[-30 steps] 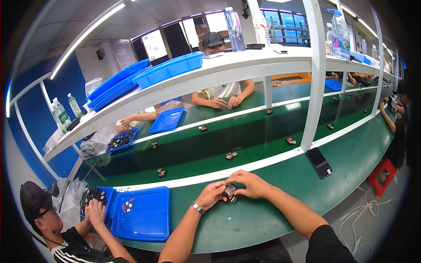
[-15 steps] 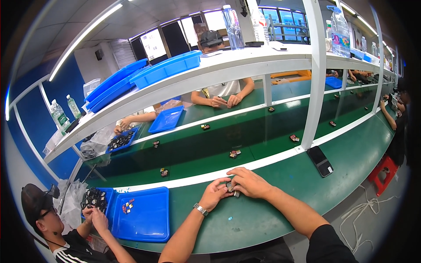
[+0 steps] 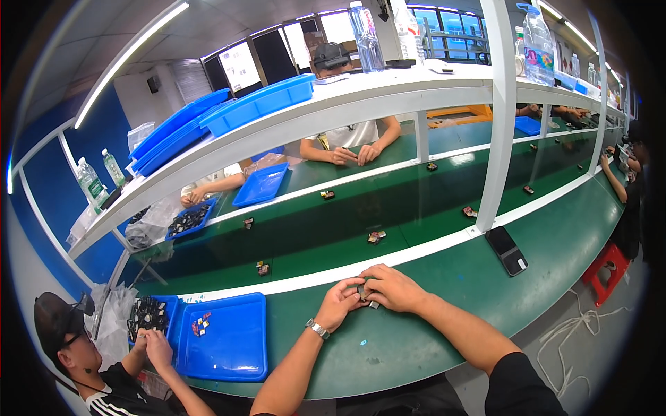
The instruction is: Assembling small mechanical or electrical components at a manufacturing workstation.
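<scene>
Trays came first at our far left: a blue tray (image 3: 232, 350) lay on the green workbench (image 3: 416, 347), a few small coloured parts (image 3: 201, 324) scattered in its upper left corner, and beside it a co-worker's hands (image 3: 154, 344) worked beside a heap of dark parts (image 3: 146, 315). Moving right, we found the left hand (image 3: 338, 304), a metal wristwatch (image 3: 318, 328) on its wrist, curled with its fingertips pinching a small dark component (image 3: 365, 294) from the left. The right hand (image 3: 395, 286) met it from the other side, fingers bent over the top of the same piece, so both hands were closed on it just above the bench near the white strip (image 3: 416, 251) (how the piece was built we could not tell, it being mostly covered). Beyond the strip, on the darker green conveyor belt (image 3: 312, 236), similar small parts (image 3: 375, 237) sat well apart from one another. Farther right a dark smartphone (image 3: 506, 250) lay flat on the bench, near the white shelf post (image 3: 504, 104). Across the belt another person's hands (image 3: 352, 154) rested on the far bench, near a second blue tray (image 3: 262, 184).
</scene>
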A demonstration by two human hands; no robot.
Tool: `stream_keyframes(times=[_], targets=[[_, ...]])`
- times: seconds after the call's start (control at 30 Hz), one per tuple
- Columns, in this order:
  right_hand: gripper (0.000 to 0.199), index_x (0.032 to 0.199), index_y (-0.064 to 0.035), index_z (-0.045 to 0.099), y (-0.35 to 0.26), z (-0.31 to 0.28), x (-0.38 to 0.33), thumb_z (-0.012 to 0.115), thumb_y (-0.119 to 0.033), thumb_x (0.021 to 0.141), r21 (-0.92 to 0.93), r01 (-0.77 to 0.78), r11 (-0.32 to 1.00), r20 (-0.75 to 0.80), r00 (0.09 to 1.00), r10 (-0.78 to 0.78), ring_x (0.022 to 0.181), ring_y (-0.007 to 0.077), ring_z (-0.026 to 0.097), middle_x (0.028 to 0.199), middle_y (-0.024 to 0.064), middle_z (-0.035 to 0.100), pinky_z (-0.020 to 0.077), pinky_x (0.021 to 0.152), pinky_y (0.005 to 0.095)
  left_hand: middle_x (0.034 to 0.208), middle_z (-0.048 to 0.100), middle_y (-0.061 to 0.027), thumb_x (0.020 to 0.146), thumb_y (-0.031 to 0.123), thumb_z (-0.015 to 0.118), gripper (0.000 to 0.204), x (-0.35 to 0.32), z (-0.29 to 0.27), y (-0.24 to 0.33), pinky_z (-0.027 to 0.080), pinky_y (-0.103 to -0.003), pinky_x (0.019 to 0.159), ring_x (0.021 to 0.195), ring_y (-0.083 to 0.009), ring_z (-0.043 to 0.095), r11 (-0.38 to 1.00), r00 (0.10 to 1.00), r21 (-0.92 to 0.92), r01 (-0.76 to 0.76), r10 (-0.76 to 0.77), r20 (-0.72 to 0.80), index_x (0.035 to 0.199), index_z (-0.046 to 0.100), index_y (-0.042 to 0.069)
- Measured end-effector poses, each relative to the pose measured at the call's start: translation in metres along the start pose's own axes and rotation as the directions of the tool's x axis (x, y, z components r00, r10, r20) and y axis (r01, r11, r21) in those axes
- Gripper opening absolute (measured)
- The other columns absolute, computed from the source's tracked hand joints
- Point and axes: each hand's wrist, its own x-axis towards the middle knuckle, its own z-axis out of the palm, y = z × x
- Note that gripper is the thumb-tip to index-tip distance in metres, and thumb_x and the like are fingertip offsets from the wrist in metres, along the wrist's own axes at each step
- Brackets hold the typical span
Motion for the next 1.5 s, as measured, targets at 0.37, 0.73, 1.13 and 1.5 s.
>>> stream_keyframes(times=[0.37, 0.73, 1.13, 1.5], targets=[[0.011, 0.092, -0.0074, 0.07, -0.002, 0.011, -0.002, 0.07, -0.015, 0.084, 0.168, -0.187, 0.968, -0.055, 0.979, 0.198, 0.116, 0.0292, 0.053, 0.121, 0.0087, 0.061, 0.0442, 0.099, 0.0397, 0.123, 0.062, -0.0133, 0.093, -0.005, 0.056, 0.042, -0.003, -0.002, 0.001, 0.052, -0.033, 0.096, 0.111, -0.0193, 0.062, 0.998, 0.999, 0.058, -0.038, 0.035, 0.04, 0.134, 0.047, 0.0], [0.012, 0.09, -0.0067, 0.069, -0.003, 0.011, -0.003, 0.07, -0.017, 0.083, 0.244, -0.163, 0.956, -0.089, 0.978, 0.189, 0.114, 0.0274, 0.055, 0.119, 0.0071, 0.063, 0.0462, 0.097, 0.0386, 0.12, 0.064, -0.0104, 0.097, 0.003, 0.054, 0.036, -0.003, -0.001, 0.0, 0.053, -0.034, 0.093, 0.108, -0.0173, 0.062, 1.0, 1.0, -0.01, 0.005, -0.005, 0.011, 0.132, 0.049, 0.004], [0.016, 0.095, -0.0089, 0.075, -0.012, 0.028, -0.003, 0.075, -0.017, 0.08, 0.199, -0.263, 0.944, -0.221, 0.927, 0.304, 0.111, 0.0271, 0.058, 0.113, 0.0072, 0.066, 0.0485, 0.094, 0.0385, 0.12, 0.064, -0.0119, 0.1, 0.003, 0.047, 0.031, 0.0, -0.006, -0.004, 0.053, -0.033, 0.095, 0.109, -0.0178, 0.063, 0.998, 1.0, -0.061, -0.011, 0.01, -0.02, 0.131, 0.048, 0.002], [0.016, 0.095, -0.01, 0.076, -0.01, 0.032, -0.005, 0.075, -0.016, 0.08, 0.305, -0.285, 0.909, -0.213, 0.91, 0.357, 0.111, 0.0279, 0.059, 0.112, 0.0086, 0.067, 0.0482, 0.095, 0.0385, 0.114, 0.065, -0.0109, 0.099, 0.006, 0.053, 0.03, 0.0, -0.001, -0.005, 0.054, -0.032, 0.092, 0.104, -0.0169, 0.064, 0.998, 0.999, -0.054, -0.011, 0.008, -0.053, 0.129, 0.048, 0.003]])
